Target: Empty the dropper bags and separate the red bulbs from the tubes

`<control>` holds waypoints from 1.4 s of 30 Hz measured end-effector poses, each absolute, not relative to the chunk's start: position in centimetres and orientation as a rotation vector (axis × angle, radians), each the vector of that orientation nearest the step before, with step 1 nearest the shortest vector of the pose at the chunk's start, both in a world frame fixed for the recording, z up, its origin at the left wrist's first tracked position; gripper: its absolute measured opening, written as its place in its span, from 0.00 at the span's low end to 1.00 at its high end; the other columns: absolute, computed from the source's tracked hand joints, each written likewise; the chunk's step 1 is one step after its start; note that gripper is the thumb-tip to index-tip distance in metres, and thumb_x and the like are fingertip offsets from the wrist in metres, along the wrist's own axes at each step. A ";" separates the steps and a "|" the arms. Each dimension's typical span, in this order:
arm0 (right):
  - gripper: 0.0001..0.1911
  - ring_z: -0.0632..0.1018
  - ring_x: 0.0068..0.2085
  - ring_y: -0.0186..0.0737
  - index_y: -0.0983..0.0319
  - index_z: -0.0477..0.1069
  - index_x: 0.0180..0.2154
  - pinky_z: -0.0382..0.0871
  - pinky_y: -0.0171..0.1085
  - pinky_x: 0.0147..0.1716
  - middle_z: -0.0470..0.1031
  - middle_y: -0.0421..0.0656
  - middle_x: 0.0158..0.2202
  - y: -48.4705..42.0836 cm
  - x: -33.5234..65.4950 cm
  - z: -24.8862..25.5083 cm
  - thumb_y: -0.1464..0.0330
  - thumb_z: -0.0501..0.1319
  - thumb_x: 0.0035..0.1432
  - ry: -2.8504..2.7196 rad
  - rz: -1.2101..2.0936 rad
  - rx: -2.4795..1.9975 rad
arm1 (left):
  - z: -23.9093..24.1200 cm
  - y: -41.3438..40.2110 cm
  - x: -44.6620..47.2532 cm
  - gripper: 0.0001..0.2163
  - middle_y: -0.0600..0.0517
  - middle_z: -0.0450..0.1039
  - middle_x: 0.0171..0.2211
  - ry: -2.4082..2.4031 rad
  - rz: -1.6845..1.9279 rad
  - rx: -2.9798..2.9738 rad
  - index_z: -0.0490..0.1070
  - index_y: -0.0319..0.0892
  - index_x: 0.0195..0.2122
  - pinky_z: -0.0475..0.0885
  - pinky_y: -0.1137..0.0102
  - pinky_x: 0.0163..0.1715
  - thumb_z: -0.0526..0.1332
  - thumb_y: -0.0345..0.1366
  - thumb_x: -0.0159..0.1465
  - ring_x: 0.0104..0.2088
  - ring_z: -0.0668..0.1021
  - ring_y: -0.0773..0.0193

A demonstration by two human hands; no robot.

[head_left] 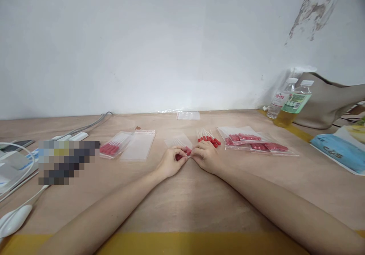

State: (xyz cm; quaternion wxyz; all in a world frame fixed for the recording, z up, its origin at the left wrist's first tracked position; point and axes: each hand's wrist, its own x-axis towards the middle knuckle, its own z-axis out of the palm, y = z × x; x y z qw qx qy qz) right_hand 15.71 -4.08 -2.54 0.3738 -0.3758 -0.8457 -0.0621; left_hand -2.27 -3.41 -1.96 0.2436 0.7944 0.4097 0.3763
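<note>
A small clear plastic bag [177, 140] with thin white red-ended sticks inside lies between my hands. My left hand [171, 161] is closed in a pinch on its near edge. Close beside it, my right hand [207, 157] pinches the same edge; its fingers partly hide the bag's opening. Just beyond my right hand, several loose red-ended sticks [206, 138] lie fanned out on the table. Left of my hands, a flat bag with nothing in it [138, 144] lies against a filled bag [114, 144]. More filled bags [246, 138] are piled to the right.
Another small clear bag [188, 115] lies by the wall. Two bottles [293, 105] and a grey-brown bag [316, 103] stand at the back right, near a blue wipes pack [339, 152]. Cables, a power strip [78, 136] and a white mouse [15, 220] occupy the left.
</note>
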 end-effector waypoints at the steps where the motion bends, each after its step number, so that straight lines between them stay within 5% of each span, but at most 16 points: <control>1: 0.07 0.68 0.35 0.37 0.59 0.70 0.27 0.56 0.38 0.35 0.73 0.41 0.30 -4.1 15.7 -2.5 0.72 0.55 0.54 -2.167 -0.179 -0.946 | -2.0 -3.3 -2.3 0.02 0.47 0.72 0.39 1.114 1.030 2.138 0.72 0.41 0.25 0.70 0.65 0.41 0.61 0.32 0.53 0.40 0.75 0.61; 16: 0.08 0.67 0.38 0.37 0.58 0.72 0.29 0.54 0.39 0.38 0.73 0.40 0.33 -4.1 15.5 -2.6 0.70 0.55 0.56 -2.188 -0.264 -0.926 | -2.1 -3.2 -2.7 0.04 0.48 0.73 0.36 1.024 1.085 1.986 0.72 0.40 0.23 0.69 0.65 0.43 0.63 0.34 0.52 0.38 0.75 0.62; 24: 0.09 0.68 0.33 0.33 0.60 0.71 0.28 0.51 0.39 0.38 0.74 0.38 0.30 -3.6 15.6 -3.0 0.71 0.54 0.58 -2.163 -0.366 -0.801 | -1.3 -4.0 -2.4 0.06 0.45 0.69 0.46 1.083 1.023 2.392 0.72 0.41 0.29 0.62 0.61 0.51 0.57 0.35 0.58 0.51 0.68 0.58; 30: 0.07 0.68 0.33 0.34 0.62 0.69 0.27 0.52 0.38 0.37 0.73 0.39 0.28 -4.0 14.8 -2.6 0.71 0.56 0.57 -2.191 -0.272 -0.897 | -1.2 -4.4 -2.2 0.07 0.44 0.72 0.40 1.056 1.052 2.378 0.67 0.40 0.26 0.65 0.61 0.49 0.52 0.32 0.60 0.52 0.68 0.59; 35: 0.07 0.69 0.38 0.36 0.62 0.70 0.28 0.53 0.40 0.40 0.72 0.42 0.37 -4.3 14.4 -2.3 0.73 0.54 0.56 -2.264 -0.274 -0.838 | -1.4 -4.5 -2.1 0.08 0.45 0.72 0.37 1.114 1.134 2.258 0.63 0.41 0.25 0.66 0.62 0.47 0.51 0.34 0.61 0.51 0.68 0.59; 42: 0.05 0.71 0.39 0.34 0.62 0.69 0.28 0.63 0.34 0.37 0.66 0.45 0.44 -4.7 16.2 -1.7 0.76 0.56 0.52 -2.298 0.353 -0.708 | -1.2 -3.8 -3.4 0.09 0.47 0.69 0.48 1.190 1.251 2.073 0.62 0.42 0.36 0.61 0.61 0.52 0.47 0.40 0.64 0.54 0.66 0.60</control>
